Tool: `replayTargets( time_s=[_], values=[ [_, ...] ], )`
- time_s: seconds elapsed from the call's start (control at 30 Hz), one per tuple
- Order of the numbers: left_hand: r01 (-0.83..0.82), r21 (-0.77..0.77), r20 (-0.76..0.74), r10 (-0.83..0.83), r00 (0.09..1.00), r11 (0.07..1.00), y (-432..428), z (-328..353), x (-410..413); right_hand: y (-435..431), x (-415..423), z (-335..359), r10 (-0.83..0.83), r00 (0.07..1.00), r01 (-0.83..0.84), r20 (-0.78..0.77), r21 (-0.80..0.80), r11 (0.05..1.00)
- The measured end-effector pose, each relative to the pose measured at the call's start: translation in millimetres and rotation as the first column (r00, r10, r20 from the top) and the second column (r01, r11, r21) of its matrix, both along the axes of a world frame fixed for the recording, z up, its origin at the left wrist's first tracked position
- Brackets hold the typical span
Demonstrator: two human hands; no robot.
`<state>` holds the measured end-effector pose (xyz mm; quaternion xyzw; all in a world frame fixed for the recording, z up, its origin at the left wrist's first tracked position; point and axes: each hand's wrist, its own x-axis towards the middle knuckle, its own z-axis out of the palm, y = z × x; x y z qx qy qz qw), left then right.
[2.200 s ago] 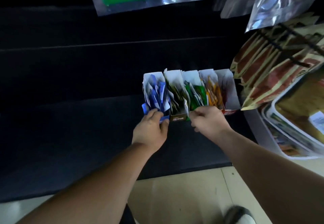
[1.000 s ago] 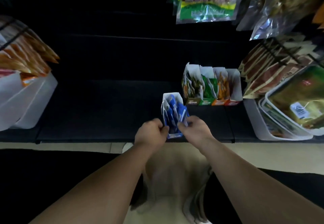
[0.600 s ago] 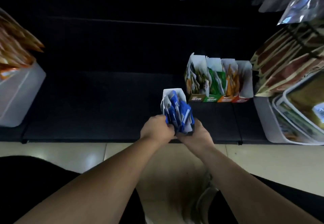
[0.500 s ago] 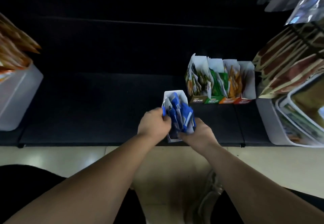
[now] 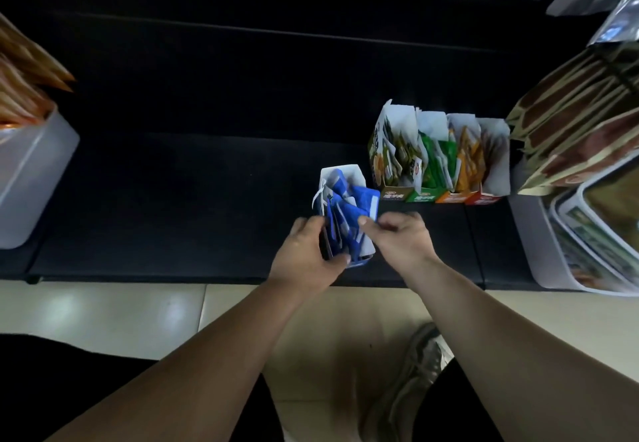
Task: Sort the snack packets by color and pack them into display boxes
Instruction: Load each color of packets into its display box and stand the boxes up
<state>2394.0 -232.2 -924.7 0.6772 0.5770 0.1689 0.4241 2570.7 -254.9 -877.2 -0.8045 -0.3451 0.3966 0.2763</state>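
Note:
A white display box (image 5: 340, 172) filled with blue snack packets (image 5: 349, 213) stands near the front edge of the dark shelf (image 5: 173, 199). My left hand (image 5: 307, 255) grips the box's near left side, fingers curled round it. To its right, my right hand (image 5: 403, 237) pinches the blue packets with thumb and fingers. Behind and to the right stands a row of display boxes: olive-brown packets (image 5: 394, 154), green packets (image 5: 435, 158), orange packets (image 5: 466, 158) and a red-fronted box (image 5: 492, 165).
A white bin (image 5: 31, 179) with orange-brown packs sits at the left of the shelf. White bins (image 5: 539, 244) with large packs stand at the right, with hanging bags above them. The tiled floor (image 5: 103, 307) and a shoe (image 5: 411, 376) lie below the shelf edge.
The blue box has been pulled out of the row toward the shelf's front edge. My right hand has come off the box's side and now pinches the packets from the right.

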Motion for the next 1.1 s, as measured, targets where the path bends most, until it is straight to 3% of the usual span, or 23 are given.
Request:
replayTargets(
  time_s=[0.13,0.53,0.63,0.83,0.97,1.1],
  values=[
    [0.009,0.066,-0.007,-0.009,1.0,0.998,-2,5,4,5,-5,7,0.001,0.987,-0.004,-0.162,-0.022,1.0],
    [-0.023,0.186,-0.174,0.056,0.983,0.982,19,13,3,6,-14,-8,-0.002,0.932,-0.013,-0.363,-0.04,0.999],
    [-0.114,0.202,-0.1,0.137,0.986,0.973,25,16,1,9,-16,1,-0.046,0.91,-0.011,-0.411,-0.134,0.991],
    [-0.119,0.099,-0.022,0.122,0.992,0.988,24,21,3,-6,-23,-7,0.252,0.962,-0.253,-0.103,0.001,0.967],
    [-0.053,-0.066,0.11,0.06,0.992,0.996,19,19,-16,0,-34,-13,0.287,0.956,-0.288,0.067,0.005,0.958],
    [0.053,-0.133,0.137,-0.034,0.99,0.99,12,15,-34,3,-29,-15,0.218,0.974,-0.221,0.06,0.052,0.974]
  ],
)
